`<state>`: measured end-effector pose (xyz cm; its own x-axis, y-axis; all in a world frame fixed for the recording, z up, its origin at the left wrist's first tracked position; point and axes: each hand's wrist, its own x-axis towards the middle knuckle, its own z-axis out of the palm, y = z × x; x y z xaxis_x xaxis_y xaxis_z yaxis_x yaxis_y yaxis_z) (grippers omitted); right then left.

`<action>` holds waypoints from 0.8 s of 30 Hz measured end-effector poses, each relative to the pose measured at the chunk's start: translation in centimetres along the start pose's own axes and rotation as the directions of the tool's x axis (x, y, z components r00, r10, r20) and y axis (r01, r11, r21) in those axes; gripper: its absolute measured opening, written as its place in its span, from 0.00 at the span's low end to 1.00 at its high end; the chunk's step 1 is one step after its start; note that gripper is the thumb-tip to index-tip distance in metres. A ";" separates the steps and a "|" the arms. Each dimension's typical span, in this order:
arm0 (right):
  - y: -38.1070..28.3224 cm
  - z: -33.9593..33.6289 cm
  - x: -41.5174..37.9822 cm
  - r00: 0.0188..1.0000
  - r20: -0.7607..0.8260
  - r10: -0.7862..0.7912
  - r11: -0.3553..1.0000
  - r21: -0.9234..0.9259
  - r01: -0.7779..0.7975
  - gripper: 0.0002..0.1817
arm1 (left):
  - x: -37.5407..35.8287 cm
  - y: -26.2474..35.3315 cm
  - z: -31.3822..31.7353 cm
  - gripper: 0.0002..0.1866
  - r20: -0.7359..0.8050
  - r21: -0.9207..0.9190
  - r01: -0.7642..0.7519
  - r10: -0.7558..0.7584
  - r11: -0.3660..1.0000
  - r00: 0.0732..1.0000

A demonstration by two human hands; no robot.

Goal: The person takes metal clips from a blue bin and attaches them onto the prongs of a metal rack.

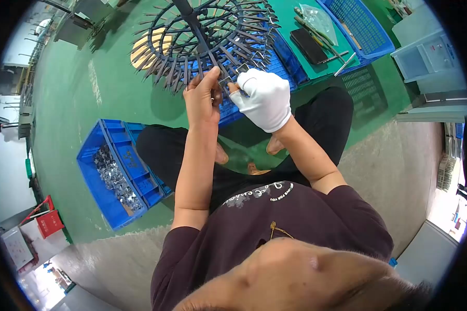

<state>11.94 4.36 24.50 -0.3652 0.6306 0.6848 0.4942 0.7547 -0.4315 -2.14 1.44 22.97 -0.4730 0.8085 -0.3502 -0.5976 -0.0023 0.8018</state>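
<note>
A round dark rack (191, 20) with rings of thin prongs stands in front of me, and small square metal frames hang on some right-hand prongs. Both my hands are at its near edge. My bare left hand (203, 98) is closed, thumb and fingers pinched by the prong tips; what lies inside the fingers is mostly hidden. My right hand (264, 98), in a white glove with a bare fingertip showing, pinches the side of a small square metal frame (224, 82) between the two hands.
At my left sits a blue crate (92, 142) holding many small metal pieces (109, 168). Blue crates (283, 72) stand under and beside the rack. A green surface (316, 70) at right carries a dark case (308, 45), rods and a plastic bag (319, 23). Another blue basket (368, 31) lies beyond.
</note>
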 end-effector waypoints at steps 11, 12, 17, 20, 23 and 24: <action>-0.4 0.0 0.4 1.000 0.009 0.012 1.000 -0.014 -0.012 0.10 | 0.0 0.1 0.2 0.07 -0.013 0.000 0.007 -0.007 1.000 1.000; -0.5 0.0 0.5 1.000 0.015 0.017 1.000 -0.018 -0.017 0.10 | 0.0 0.1 0.2 0.07 -0.019 0.000 0.006 -0.006 1.000 1.000; -0.3 0.1 0.4 1.000 0.015 0.020 1.000 0.000 -0.020 0.10 | 0.1 0.1 0.1 0.07 0.007 -0.010 0.008 -0.008 1.000 1.000; -0.4 0.0 0.4 1.000 0.018 0.013 1.000 0.018 -0.014 0.10 | -0.1 0.0 -0.5 0.08 0.011 -0.019 0.057 -0.057 0.998 0.998; -0.4 -0.3 0.4 1.000 0.004 0.002 0.999 0.038 -0.002 0.10 | -1.9 -0.2 -1.5 0.13 0.054 -0.093 0.095 -0.090 0.991 0.994; -0.2 -0.6 0.1 1.000 0.006 -0.003 1.000 0.029 0.003 0.10 | -2.7 -0.3 -2.1 0.16 0.068 -0.130 0.106 -0.097 0.986 0.993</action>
<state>12.23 4.16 25.06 -0.3714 0.6294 0.6825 0.4700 0.7614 -0.4464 -2.05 -1.93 22.63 -0.3674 0.8429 -0.3930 -0.7230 0.0068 0.6908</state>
